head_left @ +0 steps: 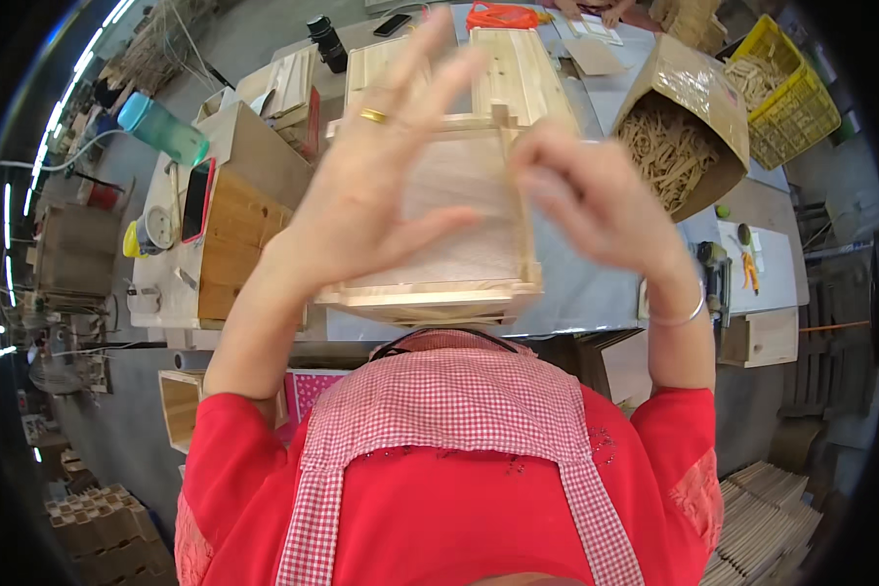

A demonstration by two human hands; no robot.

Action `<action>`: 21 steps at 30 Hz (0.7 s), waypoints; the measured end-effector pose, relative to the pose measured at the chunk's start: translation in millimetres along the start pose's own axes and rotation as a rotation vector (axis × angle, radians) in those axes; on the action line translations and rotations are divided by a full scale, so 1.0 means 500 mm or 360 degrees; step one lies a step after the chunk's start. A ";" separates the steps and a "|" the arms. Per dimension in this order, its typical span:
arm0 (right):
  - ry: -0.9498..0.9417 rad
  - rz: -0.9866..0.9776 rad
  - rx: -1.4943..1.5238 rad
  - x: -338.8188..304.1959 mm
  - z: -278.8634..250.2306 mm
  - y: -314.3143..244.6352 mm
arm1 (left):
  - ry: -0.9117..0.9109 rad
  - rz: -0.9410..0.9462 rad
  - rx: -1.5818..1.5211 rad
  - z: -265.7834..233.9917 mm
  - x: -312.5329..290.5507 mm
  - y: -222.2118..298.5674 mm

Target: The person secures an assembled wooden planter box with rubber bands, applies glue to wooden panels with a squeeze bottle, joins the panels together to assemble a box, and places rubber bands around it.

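Note:
In front of me lies a pale wooden frame [430,296] with a smooth thin wooden panel [471,171] inside its raised rails. My left hand [347,200] is over the frame's left side, fingers spread and a gold ring on one of them. Motion blurs it, and I cannot tell whether it touches the wood. Beside the frame's right rail is my right hand [606,200], its fingers curled together. What they hold, if anything, is hidden. Beyond the frame lie two more pale wooden pieces [523,73].
A cardboard box [689,83] of thin wooden pieces tilts at the right, near a yellow crate [801,98]. Left stand a teal bottle [161,127], a red-edged phone [197,200] and a wooden box [239,220]. Orange-handled pliers [749,269] lie at the right.

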State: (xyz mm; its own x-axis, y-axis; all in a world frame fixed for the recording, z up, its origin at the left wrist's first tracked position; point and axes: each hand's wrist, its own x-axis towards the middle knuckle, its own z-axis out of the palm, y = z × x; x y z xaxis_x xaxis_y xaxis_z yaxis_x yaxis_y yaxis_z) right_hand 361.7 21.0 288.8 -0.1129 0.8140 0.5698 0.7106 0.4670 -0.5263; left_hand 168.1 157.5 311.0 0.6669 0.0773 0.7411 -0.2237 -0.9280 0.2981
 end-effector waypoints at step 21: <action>0.0009 0.0412 -0.0456 0.029 -0.053 0.209 | -0.0265 -0.0476 0.0228 -0.146 -0.195 -0.303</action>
State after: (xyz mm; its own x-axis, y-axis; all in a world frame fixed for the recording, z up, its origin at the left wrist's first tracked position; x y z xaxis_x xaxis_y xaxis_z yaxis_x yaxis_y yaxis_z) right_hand 452.9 72.7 258.9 0.0990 0.8899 0.4454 0.8804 0.1302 -0.4559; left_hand 84.8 317.4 237.5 0.7969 0.3031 0.5225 0.0921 -0.9159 0.3908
